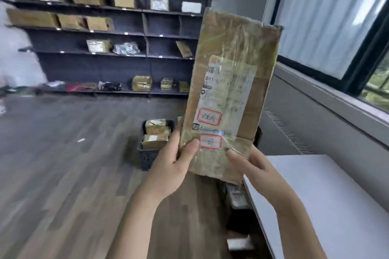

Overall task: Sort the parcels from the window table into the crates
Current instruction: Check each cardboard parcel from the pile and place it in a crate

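parcel (pixel 231 90) hiding crate (pixel 147 153), label blurred

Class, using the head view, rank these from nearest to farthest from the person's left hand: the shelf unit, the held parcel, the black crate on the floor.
1. Held parcel, in the left hand grip.
2. Black crate, on the floor just behind.
3. Shelf unit, against the far wall.

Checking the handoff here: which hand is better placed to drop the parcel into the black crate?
Left, probably. The left hand grips the parcel on the side nearest the black crate; the right hand is beside the table.
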Demonstrator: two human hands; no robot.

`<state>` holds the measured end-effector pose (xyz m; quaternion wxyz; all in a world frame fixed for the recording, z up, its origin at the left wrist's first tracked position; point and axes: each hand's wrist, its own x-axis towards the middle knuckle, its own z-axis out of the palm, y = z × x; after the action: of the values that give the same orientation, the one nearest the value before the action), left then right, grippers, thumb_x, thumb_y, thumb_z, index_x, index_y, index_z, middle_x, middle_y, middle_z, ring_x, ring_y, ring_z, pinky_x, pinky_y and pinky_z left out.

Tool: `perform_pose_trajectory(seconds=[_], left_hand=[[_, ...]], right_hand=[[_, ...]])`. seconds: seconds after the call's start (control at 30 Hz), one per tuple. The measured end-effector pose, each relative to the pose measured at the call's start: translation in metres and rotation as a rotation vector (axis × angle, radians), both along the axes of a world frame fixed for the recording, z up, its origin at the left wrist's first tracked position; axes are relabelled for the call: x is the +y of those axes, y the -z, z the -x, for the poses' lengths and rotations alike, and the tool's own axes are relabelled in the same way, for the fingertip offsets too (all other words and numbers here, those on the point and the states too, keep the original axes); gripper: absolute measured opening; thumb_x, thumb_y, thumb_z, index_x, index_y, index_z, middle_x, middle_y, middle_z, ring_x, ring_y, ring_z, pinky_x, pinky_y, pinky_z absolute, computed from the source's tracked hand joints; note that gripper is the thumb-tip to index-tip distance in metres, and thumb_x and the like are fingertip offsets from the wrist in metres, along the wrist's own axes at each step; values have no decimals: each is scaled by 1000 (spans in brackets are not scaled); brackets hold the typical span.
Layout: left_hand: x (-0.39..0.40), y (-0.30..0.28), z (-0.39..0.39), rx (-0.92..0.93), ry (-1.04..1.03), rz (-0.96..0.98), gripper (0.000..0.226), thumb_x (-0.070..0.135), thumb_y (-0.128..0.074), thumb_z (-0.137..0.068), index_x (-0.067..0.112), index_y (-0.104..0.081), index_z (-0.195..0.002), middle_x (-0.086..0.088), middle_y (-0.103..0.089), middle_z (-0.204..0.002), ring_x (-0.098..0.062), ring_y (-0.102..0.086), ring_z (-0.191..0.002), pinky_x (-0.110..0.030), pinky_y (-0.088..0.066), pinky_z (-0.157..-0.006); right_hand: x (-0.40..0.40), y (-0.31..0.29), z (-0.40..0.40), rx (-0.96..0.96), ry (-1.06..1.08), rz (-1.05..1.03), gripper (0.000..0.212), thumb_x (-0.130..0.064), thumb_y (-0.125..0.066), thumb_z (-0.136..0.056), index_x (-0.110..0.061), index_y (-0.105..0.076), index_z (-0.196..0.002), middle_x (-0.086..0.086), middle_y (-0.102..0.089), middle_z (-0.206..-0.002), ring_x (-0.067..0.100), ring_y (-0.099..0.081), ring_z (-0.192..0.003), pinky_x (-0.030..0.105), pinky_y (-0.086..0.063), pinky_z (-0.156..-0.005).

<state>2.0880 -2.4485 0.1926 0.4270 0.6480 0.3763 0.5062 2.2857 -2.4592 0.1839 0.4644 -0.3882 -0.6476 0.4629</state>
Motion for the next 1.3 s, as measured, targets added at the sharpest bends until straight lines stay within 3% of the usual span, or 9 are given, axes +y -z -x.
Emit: perform_pose_trajectory(seconds=[0.13, 0.3, 0.47, 0.63, 0.73, 0.9, 1.1, 1.2, 1.3], left_hand=[[72, 34, 29, 5, -116, 35, 46, 47, -52, -91, 37, -44, -135, 24, -58, -127, 4, -49, -124, -27, -37, -105], [188, 54, 55, 83, -229, 105, 30, 40, -51, -91, 40, -53, -121, 27, -62, -118, 9, -52, -115, -14, -42, -96], [301, 56, 68, 156, -302, 118, 30, 27, -54, -96, 32, -55, -126, 25, -64, -115, 9, -55, -110, -9, -41, -92], [388, 80, 85, 279, -321, 212, 25, 32, -59, -93, 32, -59, -118, 24, -68, -105, 4, -63, -91, -29, -53, -76], [450, 98, 87, 347, -331, 224, 27, 33, -62, -90, 32, -62, -117, 24, -69, -102, 3, -63, -93, -31, -54, -83], [577, 112, 83, 408, -231, 252, 32, 38, -65, -88, 36, -61, -120, 28, -65, -108, 4, -60, -103, -30, -49, -94], [719, 104, 51, 540, -29, 225, 45, 44, -59, -91, 32, -51, -134, 17, -55, -130, -8, -49, -121, -25, -39, -94], [771, 121, 18, 535, 58, 256, 42, 41, -59, -92, 34, -51, -132, 18, -55, -129, -7, -50, -120, -27, -40, -96], [807, 155, -16, 512, 140, 333, 43, 39, -60, -91, 33, -52, -133, 19, -54, -132, -4, -48, -122, -29, -40, -101]], right_hand=[[82, 18, 30, -34, 14, 38, 39, -31, -56, -92, -21, -55, -129, -5, -64, -125, 13, -60, -117, 30, -51, -95], [209, 41, 60, -132, 46, 78, 37, -52, -58, -88, -35, -58, -121, -15, -67, -117, 7, -63, -108, 40, -51, -95], [328, 44, 73, -226, 57, 77, 24, -40, -57, -91, -34, -59, -114, -16, -68, -109, 0, -63, -101, 26, -52, -88], [418, 72, 79, -435, 56, 78, 21, -49, -56, -90, -36, -58, -106, -13, -68, -102, 2, -62, -94, 29, -52, -83], [476, 88, 79, -506, 87, 121, 23, -52, -58, -87, -34, -59, -100, -13, -68, -97, 1, -63, -90, 26, -53, -77], [584, 101, 75, -605, 194, 179, 23, -48, -63, -86, -27, -61, -94, -13, -67, -89, -1, -61, -77, 12, -43, -57], [690, 92, 48, -576, 419, 226, 27, -47, -67, -84, -24, -60, -95, -9, -67, -87, 9, -62, -79, 27, -51, -65], [724, 99, 21, -569, 504, 277, 24, -41, -68, -85, -25, -58, -99, -15, -63, -87, 0, -57, -76, 13, -40, -55], [750, 123, -6, -529, 567, 319, 18, -34, -71, -85, -27, -57, -95, -17, -62, -84, -3, -55, -74, 10, -38, -54]])
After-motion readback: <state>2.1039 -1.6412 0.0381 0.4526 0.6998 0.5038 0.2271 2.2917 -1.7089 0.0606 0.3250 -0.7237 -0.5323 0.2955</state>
